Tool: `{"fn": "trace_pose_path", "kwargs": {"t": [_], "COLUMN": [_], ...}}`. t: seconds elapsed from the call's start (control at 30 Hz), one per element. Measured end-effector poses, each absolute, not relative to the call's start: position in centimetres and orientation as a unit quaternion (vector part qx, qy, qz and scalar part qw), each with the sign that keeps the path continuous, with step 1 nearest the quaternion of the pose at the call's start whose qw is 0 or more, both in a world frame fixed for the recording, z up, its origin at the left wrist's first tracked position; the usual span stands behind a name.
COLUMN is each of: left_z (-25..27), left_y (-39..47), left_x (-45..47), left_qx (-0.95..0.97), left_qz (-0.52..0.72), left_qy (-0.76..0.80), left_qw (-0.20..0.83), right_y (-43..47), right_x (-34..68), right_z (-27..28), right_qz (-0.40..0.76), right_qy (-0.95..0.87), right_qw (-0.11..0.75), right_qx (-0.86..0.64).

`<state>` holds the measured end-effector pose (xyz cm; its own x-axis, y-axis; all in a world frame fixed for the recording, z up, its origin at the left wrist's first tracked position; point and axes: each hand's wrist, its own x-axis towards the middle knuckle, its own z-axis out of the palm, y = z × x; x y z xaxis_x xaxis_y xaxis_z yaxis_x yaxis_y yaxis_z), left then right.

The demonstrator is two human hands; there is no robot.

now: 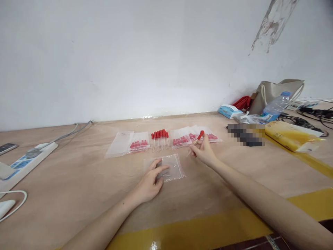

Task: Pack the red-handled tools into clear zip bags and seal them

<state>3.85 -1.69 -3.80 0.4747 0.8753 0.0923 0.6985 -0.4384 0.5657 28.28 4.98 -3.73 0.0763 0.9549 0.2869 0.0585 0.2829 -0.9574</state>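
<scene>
Between the fingers of my right hand (pixel 204 152) is a glass dropper (pixel 199 135) with a red rubber bulb, its bulb end up and the thin tube slanting down to the left. My left hand (pixel 152 180) lies with fingers apart on a clear zip bag (pixel 173 168), flat on the table. Behind that bag, several loose red-bulbed droppers (pixel 160 139) lie side by side. Filled zip bags with red bulbs showing through flank them, one filled bag (pixel 140 142) on the left and more filled bags (pixel 180 137) on the right, partly behind my right hand.
More clear zip bags (pixel 118 144) lie at the left. A power strip (pixel 28 163) with cables and a phone (pixel 7 148) sit farther left. On the right are a yellow package (pixel 291 135), a plastic bottle (pixel 277 106), a blue box (pixel 229 111) and a grey bag (pixel 267 92).
</scene>
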Motion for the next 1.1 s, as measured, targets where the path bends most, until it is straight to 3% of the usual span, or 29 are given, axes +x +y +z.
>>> {"fn": "trace_pose_path", "kwargs": {"t": [0.17,0.33,0.87,1.1], "left_z": [-3.4,-3.8,-3.8,-3.7], "left_y": [-1.1,-0.7,-0.8,-0.8], "left_x": [2.2,1.7,1.9,1.9], "left_qx": [0.862,0.874,0.882,0.878], "left_qz": [0.202,0.181,0.176,0.171], "left_qy": [0.437,0.423,0.415,0.42], "left_qw": [0.162,0.155,0.138,0.151], "right_y": [3.3,4.0,3.5,3.3], "right_x": [27.8,26.7,26.4,26.9], "right_z": [-4.7,-5.2,-5.0,-5.1], "right_qz": [0.415,0.446,0.504,0.464], "right_qy": [-0.481,-0.427,-0.42,-0.439], "right_qw": [0.614,0.644,0.609,0.6], "right_qx": [-0.468,-0.452,-0.447,-0.481]}}
